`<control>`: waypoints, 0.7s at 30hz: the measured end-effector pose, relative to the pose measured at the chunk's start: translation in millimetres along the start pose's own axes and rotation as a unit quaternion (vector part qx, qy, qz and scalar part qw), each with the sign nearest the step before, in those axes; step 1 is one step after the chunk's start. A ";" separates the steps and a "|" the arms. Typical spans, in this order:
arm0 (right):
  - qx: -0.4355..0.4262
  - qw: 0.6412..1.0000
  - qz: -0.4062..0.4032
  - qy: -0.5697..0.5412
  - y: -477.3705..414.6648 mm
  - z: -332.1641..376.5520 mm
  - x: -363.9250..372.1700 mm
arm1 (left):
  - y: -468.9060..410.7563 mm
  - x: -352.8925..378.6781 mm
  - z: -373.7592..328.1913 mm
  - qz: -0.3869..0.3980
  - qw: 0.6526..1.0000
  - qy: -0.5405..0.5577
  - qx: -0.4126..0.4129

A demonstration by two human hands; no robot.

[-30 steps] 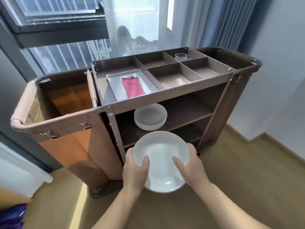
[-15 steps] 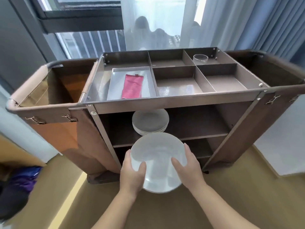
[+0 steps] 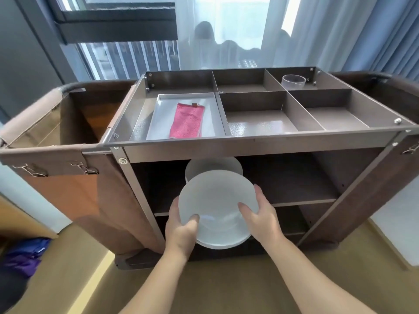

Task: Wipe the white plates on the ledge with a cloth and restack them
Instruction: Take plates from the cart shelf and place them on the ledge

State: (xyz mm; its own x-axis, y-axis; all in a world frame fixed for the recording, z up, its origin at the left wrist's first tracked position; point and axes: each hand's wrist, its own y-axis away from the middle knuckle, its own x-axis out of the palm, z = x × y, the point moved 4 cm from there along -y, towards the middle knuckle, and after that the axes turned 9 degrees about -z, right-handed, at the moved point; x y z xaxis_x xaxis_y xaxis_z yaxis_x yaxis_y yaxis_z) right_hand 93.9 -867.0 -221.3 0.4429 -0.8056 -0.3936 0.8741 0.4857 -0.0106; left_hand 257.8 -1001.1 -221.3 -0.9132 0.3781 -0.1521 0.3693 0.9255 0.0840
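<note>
I hold a white plate (image 3: 216,200) in front of the cart's middle shelf, tilted towards me. My left hand (image 3: 181,227) grips its lower left rim with the thumb on the face. My right hand (image 3: 260,214) holds the right rim, thumb on the face too. Behind the plate a stack of white plates (image 3: 213,167) sits on the shelf (image 3: 294,191), partly hidden by the held plate and the cart's top rail. A pink cloth (image 3: 187,121) lies folded in a metal tray (image 3: 163,109) on the cart's top.
The brown service cart (image 3: 249,146) has several divided compartments on top; a clear glass (image 3: 293,82) stands in the back right one. Brown fabric bags (image 3: 56,137) hang at both ends. A window and curtains are behind. A purple bundle (image 3: 25,254) lies on the floor at left.
I have come closer to the cart and face it squarely. The held plate sits nearer the shelf and now covers part of the stack. Both hands keep their grip.
</note>
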 end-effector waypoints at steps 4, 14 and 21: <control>0.012 1.000 -0.006 -0.022 -24.0 -1.2 12.2 | -24.6 8.6 -1.3 -0.001 1.000 0.008 0.023; 0.022 0.999 -0.035 0.016 -82.6 -0.8 19.7 | -77.7 47.3 0.0 -0.044 0.999 0.026 0.000; 0.015 0.998 -0.032 0.047 -111.9 -0.8 29.1 | -106.4 64.4 2.8 -0.036 0.997 0.072 0.003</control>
State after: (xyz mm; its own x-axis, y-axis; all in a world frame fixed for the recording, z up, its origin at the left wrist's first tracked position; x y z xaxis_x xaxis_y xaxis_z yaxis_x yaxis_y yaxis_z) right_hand 8.9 -944.5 -232.4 0.3671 -0.7987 -0.4768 0.9059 0.4232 -0.0114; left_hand 160.2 -1075.2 -242.8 -0.9525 0.3040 -0.0151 0.3022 0.9505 0.0719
